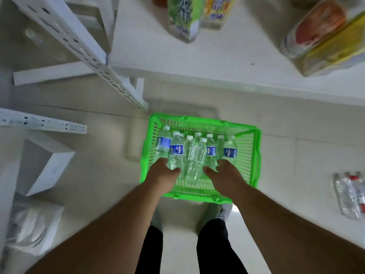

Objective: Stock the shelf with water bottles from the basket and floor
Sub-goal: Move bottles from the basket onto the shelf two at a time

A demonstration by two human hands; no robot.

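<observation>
**Both hands being lowered into basket; bottle pickup in progress**

A green basket (pixel 199 155) is being worked over on the floor (pixel 98 165), just below the front edge of the white shelf (pixel 197 62). A row of water bottles (pixel 195 153) is being held inside it, lying side by side, caps pointing toward the shelf.

The left hand (pixel 163 169) is being closed around the base end of a blue-labelled bottle (pixel 175 153), thumb on its near side. The right hand (pixel 223 171) is being pressed in among the bottles at the right of the row; its fingers are hidden behind the bottles, so whether anything is actually being gripped cannot be told.

A second bundle of bottles (pixel 348 194), red-capped, is lying well apart on the floor to the right. Juice cartons (pixel 183 18) and wrapped packs (pixel 324 36) are already being stored on the shelf.

Risks judged from this position:
- The bottles are packed touching one another; neighbours are likely to be dragged or rolled as one is being lifted.
- Grips are being taken at the base end, so a full bottle may be tipped and slipped from the fingers.
- The basket is light plastic and may be shifted if a bottle is being snagged on its slatted wall.
- Shelf goods may be knocked during placement.
</observation>
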